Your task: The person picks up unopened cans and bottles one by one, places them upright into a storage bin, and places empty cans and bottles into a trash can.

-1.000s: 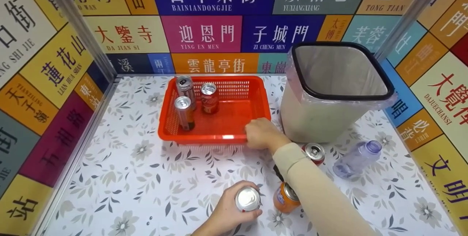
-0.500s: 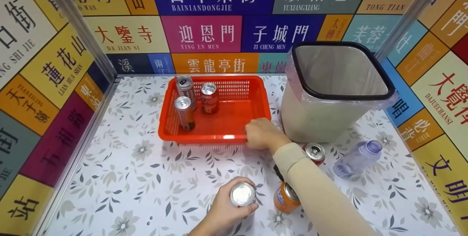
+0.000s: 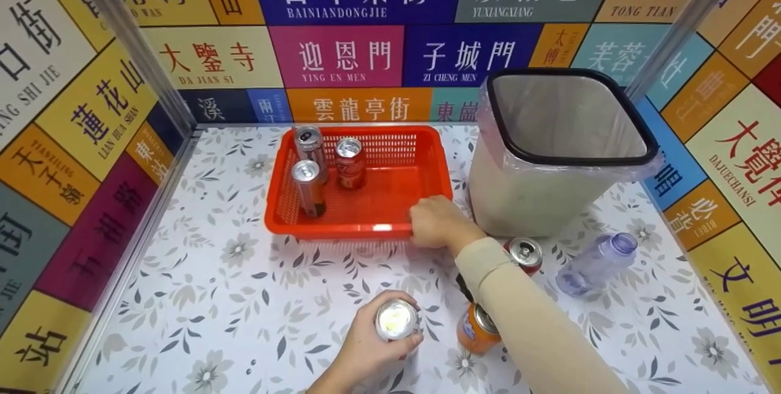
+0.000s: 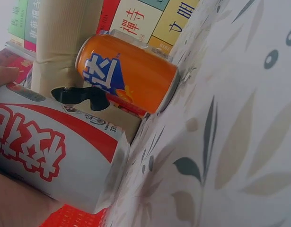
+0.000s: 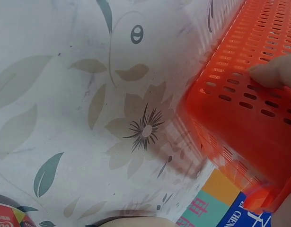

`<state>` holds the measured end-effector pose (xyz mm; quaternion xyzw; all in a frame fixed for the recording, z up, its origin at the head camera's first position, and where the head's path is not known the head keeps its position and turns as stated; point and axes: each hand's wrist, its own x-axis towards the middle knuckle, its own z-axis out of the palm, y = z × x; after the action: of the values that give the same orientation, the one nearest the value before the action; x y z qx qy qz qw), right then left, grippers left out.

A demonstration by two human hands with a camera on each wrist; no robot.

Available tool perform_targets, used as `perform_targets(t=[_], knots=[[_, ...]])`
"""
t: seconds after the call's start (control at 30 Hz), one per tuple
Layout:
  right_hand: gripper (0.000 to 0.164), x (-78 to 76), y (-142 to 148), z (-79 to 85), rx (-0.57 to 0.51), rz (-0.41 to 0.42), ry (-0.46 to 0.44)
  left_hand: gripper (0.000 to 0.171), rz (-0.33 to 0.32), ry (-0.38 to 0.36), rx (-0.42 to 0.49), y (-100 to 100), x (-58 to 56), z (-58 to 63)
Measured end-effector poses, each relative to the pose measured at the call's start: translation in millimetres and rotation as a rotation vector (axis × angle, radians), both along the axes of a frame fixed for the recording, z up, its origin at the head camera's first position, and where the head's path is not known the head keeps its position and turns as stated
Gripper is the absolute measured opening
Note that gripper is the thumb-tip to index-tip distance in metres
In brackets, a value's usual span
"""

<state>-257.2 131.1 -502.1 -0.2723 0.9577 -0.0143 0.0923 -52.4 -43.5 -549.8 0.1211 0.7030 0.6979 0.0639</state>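
Hands (image 3: 370,334) on can (image 3: 396,319), basket edge (image 3: 360,229) (gripped, apparently)

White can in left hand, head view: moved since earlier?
Yes, the white can has shifted left and slightly toward the red basket, away from the orange can, which stays put.

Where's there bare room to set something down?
Bare table lies left of the basket and left hand, out to the left wall; also inside the basket, right of its three cans. Crowded around the right sleeve: orange can, red can, bottle, bin.
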Motion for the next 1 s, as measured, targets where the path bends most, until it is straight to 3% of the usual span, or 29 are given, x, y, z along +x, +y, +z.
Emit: perform_targets(t=[0.17,0.33,0.73,1.0], knots=[[0.016,-0.1,0.1,-0.3,-0.001,0.0,-0.007,0.046,0.036,-0.013,-0.006,-8.9,-4.7,4.0],[0.016,-0.6,0.1,0.1,0.004,-0.005,-0.006,0.047,0.086,0.022,-0.026,-16.5,-11.1,8.6],[0.016,-2.6,0.2,-2.3,0.013,0.031,0.031,0.05,0.133,0.04,0.054,-25.4,-16.3,25.5],[0.016,-2.5,0.0,-2.8,0.009,0.021,0.022,0.048,0.164,0.116,0.053,-31.3,-26.5,38.5]])
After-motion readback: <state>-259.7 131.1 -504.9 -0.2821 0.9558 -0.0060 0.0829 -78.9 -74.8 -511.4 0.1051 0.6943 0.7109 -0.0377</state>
